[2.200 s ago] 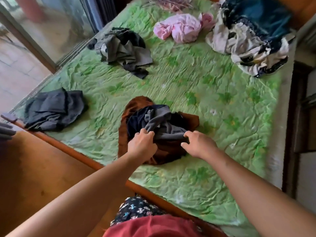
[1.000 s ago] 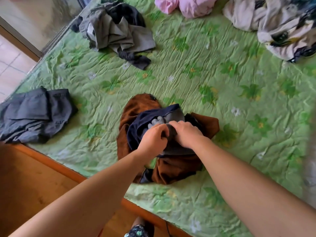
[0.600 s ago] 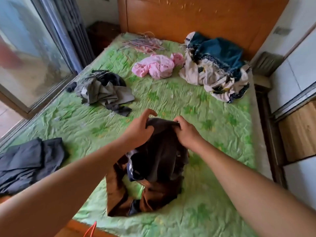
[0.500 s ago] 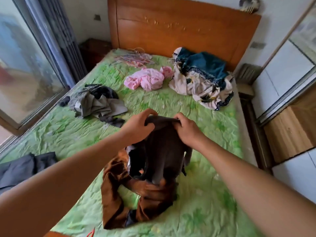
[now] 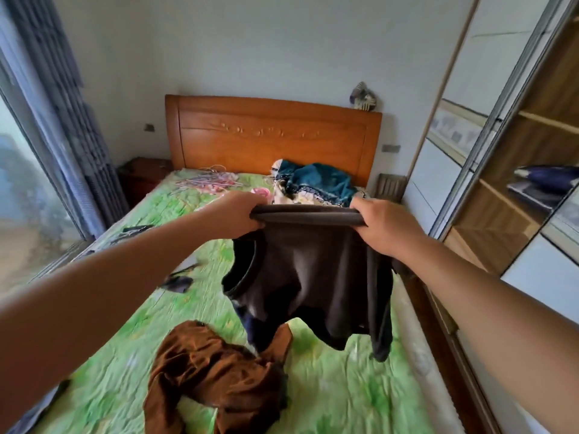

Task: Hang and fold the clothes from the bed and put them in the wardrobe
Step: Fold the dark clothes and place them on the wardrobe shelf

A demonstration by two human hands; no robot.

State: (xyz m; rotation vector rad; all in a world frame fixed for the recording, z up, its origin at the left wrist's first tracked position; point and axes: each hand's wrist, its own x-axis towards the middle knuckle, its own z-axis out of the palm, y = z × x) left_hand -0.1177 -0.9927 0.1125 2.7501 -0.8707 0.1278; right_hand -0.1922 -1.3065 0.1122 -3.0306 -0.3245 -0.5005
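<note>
A dark grey-brown top (image 5: 316,277) hangs in the air over the bed (image 5: 332,389), stretched by its upper edge between both hands. My left hand (image 5: 239,214) grips the left end of that edge and my right hand (image 5: 383,223) grips the right end. Below it a brown garment (image 5: 216,374) lies crumpled on the green sheet. A teal and patterned pile of clothes (image 5: 313,183) sits near the headboard, with a pink piece (image 5: 261,192) partly hidden behind my left hand. Several hangers (image 5: 206,181) lie at the bed's far left. The wardrobe (image 5: 517,170) stands open at right.
The wooden headboard (image 5: 272,136) closes off the far end. A window with grey curtains (image 5: 72,130) runs along the left. Small dark clothes (image 5: 178,281) lie on the sheet's left side. A folded dark item (image 5: 545,183) rests on a wardrobe shelf. A narrow gap separates bed and wardrobe.
Both hands have lifted the dark top off the brown garment and spread apart, stretching its edge. The view has tilted up from the sheet to the headboard and wardrobe.
</note>
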